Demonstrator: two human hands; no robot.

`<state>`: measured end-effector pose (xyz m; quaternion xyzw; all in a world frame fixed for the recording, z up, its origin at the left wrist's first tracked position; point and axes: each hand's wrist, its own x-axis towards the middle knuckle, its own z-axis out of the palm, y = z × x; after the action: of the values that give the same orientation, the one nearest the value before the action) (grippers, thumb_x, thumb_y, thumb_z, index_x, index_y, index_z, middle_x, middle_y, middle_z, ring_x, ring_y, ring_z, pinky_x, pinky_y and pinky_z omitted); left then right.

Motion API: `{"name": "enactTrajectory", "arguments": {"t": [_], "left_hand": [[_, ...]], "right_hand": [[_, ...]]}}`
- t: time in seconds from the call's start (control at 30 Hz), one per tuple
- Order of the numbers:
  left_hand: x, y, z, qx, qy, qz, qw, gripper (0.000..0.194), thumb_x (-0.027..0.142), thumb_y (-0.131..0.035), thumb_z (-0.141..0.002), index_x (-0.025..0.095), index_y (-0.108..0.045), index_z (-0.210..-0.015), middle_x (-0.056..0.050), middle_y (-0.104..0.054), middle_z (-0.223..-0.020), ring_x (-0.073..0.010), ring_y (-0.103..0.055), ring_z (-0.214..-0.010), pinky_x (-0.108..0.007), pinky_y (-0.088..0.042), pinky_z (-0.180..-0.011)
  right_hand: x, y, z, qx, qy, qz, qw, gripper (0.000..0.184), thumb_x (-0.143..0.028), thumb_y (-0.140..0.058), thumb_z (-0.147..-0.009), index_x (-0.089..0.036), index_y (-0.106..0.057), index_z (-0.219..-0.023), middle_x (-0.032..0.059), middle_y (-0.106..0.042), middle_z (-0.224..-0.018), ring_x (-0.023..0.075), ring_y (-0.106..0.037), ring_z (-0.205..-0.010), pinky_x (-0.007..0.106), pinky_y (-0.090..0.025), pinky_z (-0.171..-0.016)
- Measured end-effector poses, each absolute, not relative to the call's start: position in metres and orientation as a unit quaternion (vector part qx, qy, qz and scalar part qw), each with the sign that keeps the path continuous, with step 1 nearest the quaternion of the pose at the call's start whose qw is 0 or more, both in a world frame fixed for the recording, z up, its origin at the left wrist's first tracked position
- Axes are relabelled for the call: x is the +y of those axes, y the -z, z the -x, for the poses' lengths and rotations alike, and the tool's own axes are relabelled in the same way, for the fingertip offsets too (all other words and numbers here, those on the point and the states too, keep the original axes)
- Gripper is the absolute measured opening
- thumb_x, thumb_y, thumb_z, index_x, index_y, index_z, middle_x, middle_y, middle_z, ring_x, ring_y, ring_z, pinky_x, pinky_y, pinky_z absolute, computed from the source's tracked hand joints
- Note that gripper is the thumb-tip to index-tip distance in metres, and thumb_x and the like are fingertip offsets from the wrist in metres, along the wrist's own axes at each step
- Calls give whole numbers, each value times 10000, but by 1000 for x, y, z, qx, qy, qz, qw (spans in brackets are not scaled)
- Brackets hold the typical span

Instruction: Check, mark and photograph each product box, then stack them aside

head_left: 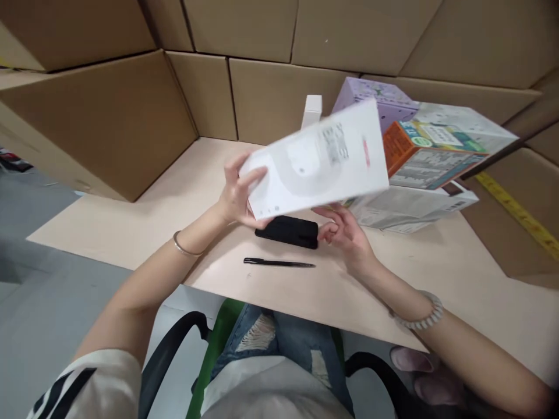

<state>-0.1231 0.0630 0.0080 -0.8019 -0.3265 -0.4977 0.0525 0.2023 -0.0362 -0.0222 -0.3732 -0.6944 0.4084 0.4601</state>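
Observation:
My left hand (239, 195) is closed around the left end of a white box (314, 160), thumb below and fingers on its face. The box is lifted above the table and tilted, its right end higher, with small print and a red mark on it. Just under its lower edge is my right hand (345, 235), palm turned up, fingers loosely bent and apart, holding nothing that I can see. Whether its fingertips touch the box is hard to make out. A black phone (288, 231) lies flat between my hands, and a black pen (279, 263) lies nearer the table's front edge.
Toward the right stand an orange and green carton (437, 154), a purple box (379, 96) and a white box lying beneath (419, 206). A small white box (312, 107) stands behind the held one. Large cardboard boxes (283, 99) wall the back and sides of the table (437, 262).

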Motion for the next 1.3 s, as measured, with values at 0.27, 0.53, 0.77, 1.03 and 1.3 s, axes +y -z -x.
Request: {"name": "enactTrajectory", "arguments": {"t": [0.27,0.53,0.77,1.03,1.3], "left_hand": [[43,2,71,-32,468,881,61,1167,919,-740,-692,363,-341,-1638,-177,-479,-1551,-411,-551,-1394,-636,-545,-1101],[19,-10,65,-132,380,821,-406,765,510,-705,-999,361,-345,-1657,-77,-744,-1171,-89,-690,-708,-177,-560,-606],[5,-8,57,-98,382,833,-388,661,270,-705,-978,276,-476,-1598,38,-644,-808,-70,-598,-601,-144,-514,-553],[7,-6,53,-46,428,856,-286,961,419,-722,-977,291,-150,-1739,19,-672,-830,-102,-613,-582,-189,-531,-526],[17,-10,50,37,525,846,-91,828,387,-610,-1004,161,-244,-1712,-49,-690,-949,-140,-689,-734,-251,-622,-647]], "right_hand": [[-67,5,-199,-375,-515,454,623,618,-568,-876,-670,-303,-646,-1179,-7,-697,-976,83,-442,-546,224,-339,-362],[-69,6,-208,-416,-494,483,591,470,-689,-781,-769,-246,-631,-818,-17,-570,-574,130,-470,-425,262,-370,-315],[-71,18,-211,-554,-383,431,600,449,-681,-677,-940,-252,-661,-811,-6,-592,-561,161,-585,-476,257,-461,-365],[-80,11,-207,-639,-261,338,640,404,-597,-728,-963,-313,-709,-1251,63,-836,-1096,251,-819,-968,376,-722,-797],[-81,17,-221,-754,-192,381,500,574,-598,-829,-846,-366,-667,-1346,51,-803,-1177,316,-765,-1145,496,-691,-998]]}}
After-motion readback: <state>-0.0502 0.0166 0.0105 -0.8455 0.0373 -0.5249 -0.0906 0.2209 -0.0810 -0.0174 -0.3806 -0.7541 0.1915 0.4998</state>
